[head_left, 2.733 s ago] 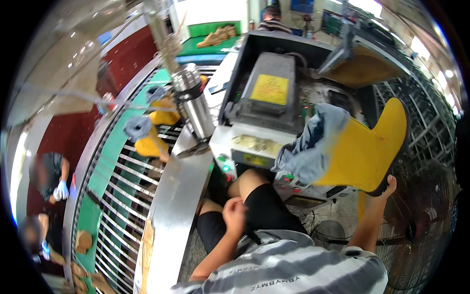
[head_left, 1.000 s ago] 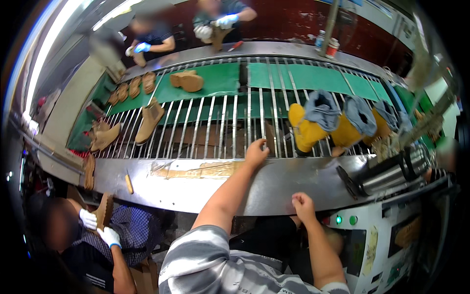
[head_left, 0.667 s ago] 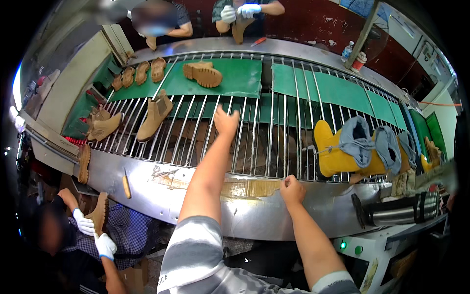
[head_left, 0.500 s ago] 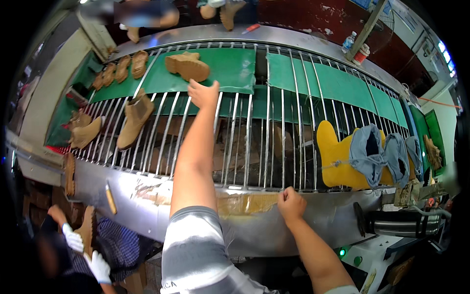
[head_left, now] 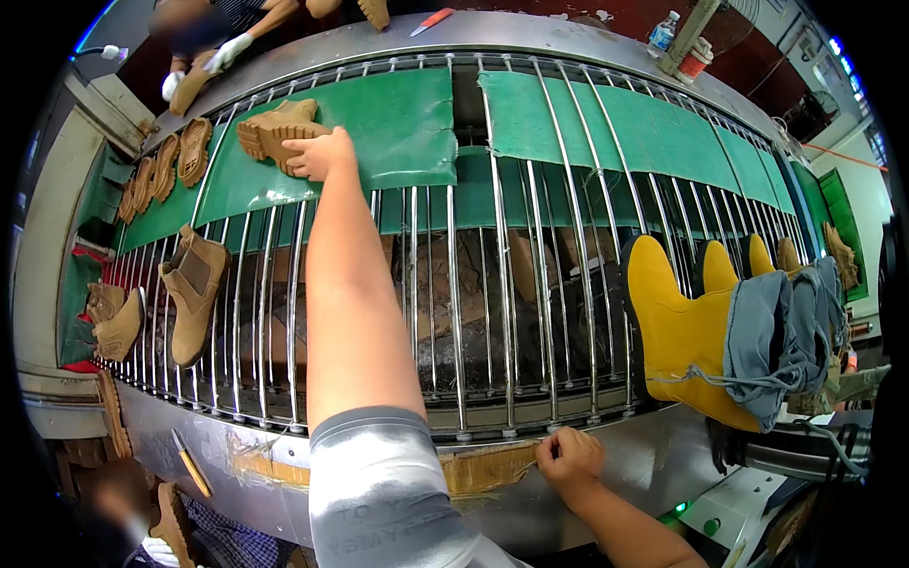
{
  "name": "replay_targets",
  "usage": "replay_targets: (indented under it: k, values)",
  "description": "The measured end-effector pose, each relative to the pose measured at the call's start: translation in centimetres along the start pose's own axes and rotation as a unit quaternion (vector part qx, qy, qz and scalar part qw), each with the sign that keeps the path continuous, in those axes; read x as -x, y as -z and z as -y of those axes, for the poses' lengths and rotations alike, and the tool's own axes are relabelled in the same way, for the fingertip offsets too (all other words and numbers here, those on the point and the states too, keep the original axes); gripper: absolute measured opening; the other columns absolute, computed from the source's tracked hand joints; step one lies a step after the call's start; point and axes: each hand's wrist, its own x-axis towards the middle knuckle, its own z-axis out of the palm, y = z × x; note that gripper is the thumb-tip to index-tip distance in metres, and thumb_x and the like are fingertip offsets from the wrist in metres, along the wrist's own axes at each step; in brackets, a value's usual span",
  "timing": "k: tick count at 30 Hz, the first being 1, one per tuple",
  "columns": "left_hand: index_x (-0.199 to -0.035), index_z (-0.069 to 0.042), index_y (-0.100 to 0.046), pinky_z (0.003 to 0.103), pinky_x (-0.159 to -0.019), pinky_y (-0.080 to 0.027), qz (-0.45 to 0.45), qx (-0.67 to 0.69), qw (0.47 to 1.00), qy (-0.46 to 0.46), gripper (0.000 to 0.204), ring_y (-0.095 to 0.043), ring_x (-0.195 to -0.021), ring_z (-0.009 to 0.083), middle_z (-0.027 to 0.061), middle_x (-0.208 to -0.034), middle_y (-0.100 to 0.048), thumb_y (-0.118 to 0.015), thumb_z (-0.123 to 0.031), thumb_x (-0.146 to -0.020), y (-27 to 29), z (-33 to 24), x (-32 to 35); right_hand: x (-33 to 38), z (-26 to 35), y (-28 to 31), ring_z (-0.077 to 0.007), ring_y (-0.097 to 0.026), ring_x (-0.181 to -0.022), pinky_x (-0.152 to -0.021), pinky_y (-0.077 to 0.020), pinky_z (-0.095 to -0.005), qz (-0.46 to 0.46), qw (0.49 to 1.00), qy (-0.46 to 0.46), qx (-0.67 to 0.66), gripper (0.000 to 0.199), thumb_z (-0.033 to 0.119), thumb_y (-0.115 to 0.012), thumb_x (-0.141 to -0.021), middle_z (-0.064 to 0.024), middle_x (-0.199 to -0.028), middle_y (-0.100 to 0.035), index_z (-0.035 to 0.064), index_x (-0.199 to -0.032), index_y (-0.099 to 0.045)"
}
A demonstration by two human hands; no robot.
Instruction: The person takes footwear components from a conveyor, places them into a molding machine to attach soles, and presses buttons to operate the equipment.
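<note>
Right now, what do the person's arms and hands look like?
Both hands are bare, with no gloves. The left arm has a short grey sleeve with faint striping that ends above the elbow. The left hand and right hand show no rings or watch. The right forearm is bare too.

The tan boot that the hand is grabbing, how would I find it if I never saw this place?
Look at the curved conveyor of metal rods, then its far green mat. At the mat's left end the left hand rests on a tan boot lying on its side, the only boot on the mat.
</note>
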Motion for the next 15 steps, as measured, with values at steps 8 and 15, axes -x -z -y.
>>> replay_targets:
  k: [8, 15]
  values:
    - [-0.138, 0.000, -0.037, 0.040, -0.094, -0.046, 0.133, 0.119, 0.977, -0.113, 0.092, -0.059, -0.109, 0.0342, 0.0196, -0.120, -0.060, -0.076, -0.030, -0.061, 7.5, 5.0, -2.5, 0.3, 1.1, 0.7, -0.0293, -0.059, -0.061, -0.056, -0.0459, -0.0424, 0.011, 0.999, -0.039, -0.004, 0.017, 0.023, -0.064, -0.074, -0.0059, -0.065, -0.059, 0.0133, -0.066, -0.053]
    - [-0.134, -0.008, -0.043, 0.051, -0.075, -0.055, 0.448, 0.349, 0.823, 0.027, 0.056, -0.058, -0.106, 0.0319, 0.0147, -0.121, -0.056, -0.062, -0.024, -0.083, 25.5, 13.3, 6.0, 0.9, 0.1, -1.9, -0.0326, -0.059, -0.061, -0.055, -0.0452, -0.0470, -0.043, 0.999, -0.030, 0.010, 0.021, 0.028, -0.065, -0.076, -0.0089, -0.065, -0.059, 0.0132, -0.067, -0.052]
